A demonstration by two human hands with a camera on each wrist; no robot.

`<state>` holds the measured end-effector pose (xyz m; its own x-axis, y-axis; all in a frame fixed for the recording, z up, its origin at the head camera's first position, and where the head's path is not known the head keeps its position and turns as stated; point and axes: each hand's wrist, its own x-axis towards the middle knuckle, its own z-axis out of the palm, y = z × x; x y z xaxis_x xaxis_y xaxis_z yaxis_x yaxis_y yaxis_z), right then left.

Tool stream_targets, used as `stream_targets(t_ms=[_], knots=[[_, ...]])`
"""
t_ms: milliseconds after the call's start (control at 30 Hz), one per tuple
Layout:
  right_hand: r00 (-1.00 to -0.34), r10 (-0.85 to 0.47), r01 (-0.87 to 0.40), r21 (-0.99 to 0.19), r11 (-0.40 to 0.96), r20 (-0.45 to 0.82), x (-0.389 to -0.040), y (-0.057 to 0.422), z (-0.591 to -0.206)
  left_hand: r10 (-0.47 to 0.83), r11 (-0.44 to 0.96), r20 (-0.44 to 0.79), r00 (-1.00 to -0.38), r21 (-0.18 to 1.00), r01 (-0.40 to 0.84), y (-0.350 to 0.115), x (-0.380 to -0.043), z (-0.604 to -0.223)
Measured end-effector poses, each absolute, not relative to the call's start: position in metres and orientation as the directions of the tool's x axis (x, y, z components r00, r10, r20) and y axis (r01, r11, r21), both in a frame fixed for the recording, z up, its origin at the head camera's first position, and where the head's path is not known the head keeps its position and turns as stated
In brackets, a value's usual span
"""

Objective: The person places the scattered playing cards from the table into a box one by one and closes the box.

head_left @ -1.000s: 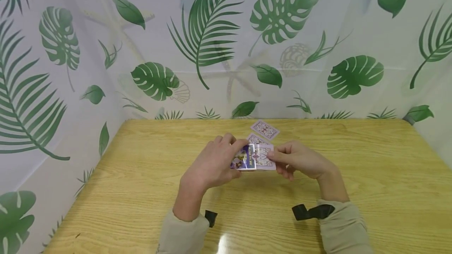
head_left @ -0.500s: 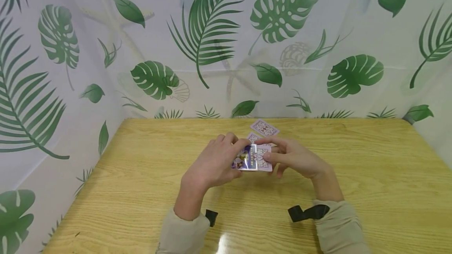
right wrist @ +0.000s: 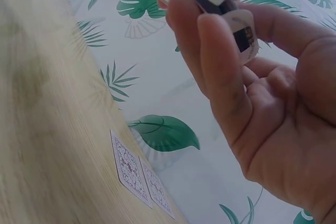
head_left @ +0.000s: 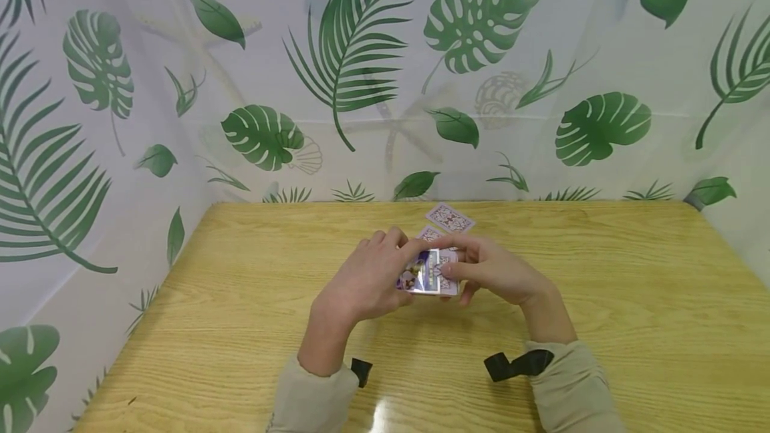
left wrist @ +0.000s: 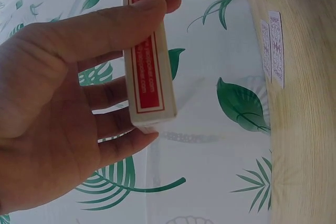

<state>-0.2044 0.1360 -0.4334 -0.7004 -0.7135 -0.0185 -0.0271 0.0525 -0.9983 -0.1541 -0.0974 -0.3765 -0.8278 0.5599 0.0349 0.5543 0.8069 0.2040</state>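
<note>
My left hand [head_left: 367, 279] grips a card box [head_left: 428, 271] with a purple-and-blue front, held above the table. In the left wrist view the thumb lies across the box's narrow red-and-white side [left wrist: 148, 72], with fingers behind it. From the box's right end stick out playing cards [head_left: 450, 280] with purple patterned backs. My right hand [head_left: 496, 271] pinches these cards, thumb on top and fingers beneath. Its index finger reaches over to the box's far edge. In the right wrist view the cards' end [right wrist: 244, 38] shows between the fingers. How many cards are inside is hidden.
Two playing cards lie face down near the table's back edge, a farther card [head_left: 450, 217] and a nearer card [head_left: 430, 232] partly hidden behind the hands. A leaf-patterned cloth [head_left: 361, 172] rises behind the wooden table [head_left: 631, 286].
My right hand has moved left, pushing the cards deeper into the box, so less of them sticks out. Its index finger has stretched over to the box. The left hand has barely moved.
</note>
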Motion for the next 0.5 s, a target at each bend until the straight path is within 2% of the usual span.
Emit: stream_targets(t_ms=[233, 500], knots=[[-0.701, -0.713, -0.050, -0.996, 0.074, -0.018, -0.2033, 0.1390, -0.4311, 0.572, 0.796, 0.022, -0.820, 0.227, 0.561, -0.0973, -0.1536, -0.3764], [-0.674, -0.739, -0.054, -0.998, 0.017, 0.024, -0.2035, 0.1445, -0.4310, 0.569, 0.801, -0.001, -0.822, 0.225, 0.555, -0.0963, -0.1534, -0.3756]])
